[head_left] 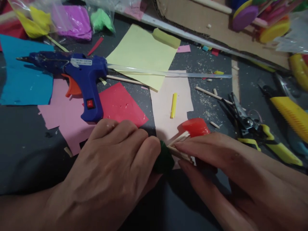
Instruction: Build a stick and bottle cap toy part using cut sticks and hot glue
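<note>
Dark green, smooth material [166,161] pokes out from the curled fingers of my left hand [106,176], which is closed around it; most of it is hidden. Short thin wooden sticks [179,138] fan out from its right side. My right hand [235,170] pinches these sticks between thumb and fingertips. Just beyond my right fingers lies a glossy red piece [197,126], partly covered by them. A small yellow strip [173,105] rests on pale pink paper [168,122] ahead of my hands.
A blue glue gun [91,73] with a long clear glue stick [197,75] lies across coloured papers. Cutting pliers [250,123] and a yellow-handled cutter [291,112] lie at right. Bagged coloured clay [72,22] sits at back left, cardboard [192,19] at the back.
</note>
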Motion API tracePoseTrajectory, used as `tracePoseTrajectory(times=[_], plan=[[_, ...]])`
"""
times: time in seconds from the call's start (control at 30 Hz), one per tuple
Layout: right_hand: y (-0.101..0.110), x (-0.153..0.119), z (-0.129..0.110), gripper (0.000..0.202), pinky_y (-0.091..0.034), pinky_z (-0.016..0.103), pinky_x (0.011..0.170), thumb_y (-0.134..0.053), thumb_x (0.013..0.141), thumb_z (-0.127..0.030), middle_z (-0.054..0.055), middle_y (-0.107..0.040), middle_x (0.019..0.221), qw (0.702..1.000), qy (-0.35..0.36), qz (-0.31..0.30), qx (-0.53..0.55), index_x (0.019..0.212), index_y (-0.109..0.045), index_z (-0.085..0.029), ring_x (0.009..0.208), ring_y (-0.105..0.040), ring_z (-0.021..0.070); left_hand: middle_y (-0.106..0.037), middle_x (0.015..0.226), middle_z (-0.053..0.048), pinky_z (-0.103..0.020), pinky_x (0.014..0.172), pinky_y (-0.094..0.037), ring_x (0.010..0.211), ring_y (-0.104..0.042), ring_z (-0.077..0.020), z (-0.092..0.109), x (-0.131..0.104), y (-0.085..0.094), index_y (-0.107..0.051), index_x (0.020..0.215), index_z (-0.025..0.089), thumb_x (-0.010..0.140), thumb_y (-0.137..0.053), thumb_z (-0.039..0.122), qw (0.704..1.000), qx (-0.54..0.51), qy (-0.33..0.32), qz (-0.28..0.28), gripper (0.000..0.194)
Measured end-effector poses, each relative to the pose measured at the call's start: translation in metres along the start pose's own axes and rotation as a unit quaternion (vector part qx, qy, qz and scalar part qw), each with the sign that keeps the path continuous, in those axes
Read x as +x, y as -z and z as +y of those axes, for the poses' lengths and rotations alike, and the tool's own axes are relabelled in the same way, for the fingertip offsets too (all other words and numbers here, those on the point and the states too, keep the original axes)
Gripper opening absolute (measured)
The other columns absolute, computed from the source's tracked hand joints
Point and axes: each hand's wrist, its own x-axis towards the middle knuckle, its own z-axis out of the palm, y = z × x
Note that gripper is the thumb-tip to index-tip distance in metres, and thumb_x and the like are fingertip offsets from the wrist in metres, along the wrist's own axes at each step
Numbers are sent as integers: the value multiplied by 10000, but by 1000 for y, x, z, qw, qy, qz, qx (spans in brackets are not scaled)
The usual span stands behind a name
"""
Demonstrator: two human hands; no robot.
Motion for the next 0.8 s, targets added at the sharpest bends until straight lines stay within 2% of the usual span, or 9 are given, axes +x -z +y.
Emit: tracePoseTrajectory(times=[0.13,0.23,0.4,0.5,0.63,0.8], plan=[[0,0,-1,160,-582,215,729,-629,937,-169,6,-734,1063,1000,-1,-22,-7,1083,-656,-230,900,-713,151,-679,810,-57,-477,647,-343,728,-588,-293,0,1,0,-588,890,206,931,-532,282,1000,2,0,2,103],[2,-3,0,171,-563,213,788,-596,961,-199,17,-711,1141,999,-2,-48,-16,1119,-655,-226,966,-695,145,-673,789,-53,-476,644,-342,711,-583,-290,-1,1,1,-575,868,210,935,-520,277,1000,8,-1,-1,110],[2,-2,2,167,-541,167,828,-588,980,-214,18,-703,1148,997,16,-69,-2,1133,-655,-207,1006,-673,114,-665,777,-51,-473,639,-345,705,-580,-288,-1,2,2,-566,860,213,925,-528,276,1000,10,-5,-6,98],[3,2,3,168,-542,152,828,-581,976,-201,29,-704,1150,997,21,-76,1,1122,-666,-199,1035,-668,111,-661,775,-48,-471,642,-352,710,-579,-284,0,2,2,-563,858,211,908,-546,252,1000,15,-3,-3,67],[5,4,4,147,-553,159,736,-568,981,-200,52,-720,1105,997,37,-69,5,1080,-677,-184,997,-686,126,-658,776,-45,-470,633,-355,699,-566,-275,0,2,1,-557,849,213,917,-541,257,1000,8,-5,-6,83],[5,3,4,180,-554,189,775,-524,1014,-241,44,-706,1143,997,23,-78,-4,1098,-678,-199,955,-677,131,-654,780,-42,-474,635,-356,710,-566,-275,-1,0,1,-555,846,214,904,-549,243,1000,-5,-3,-11,66]])
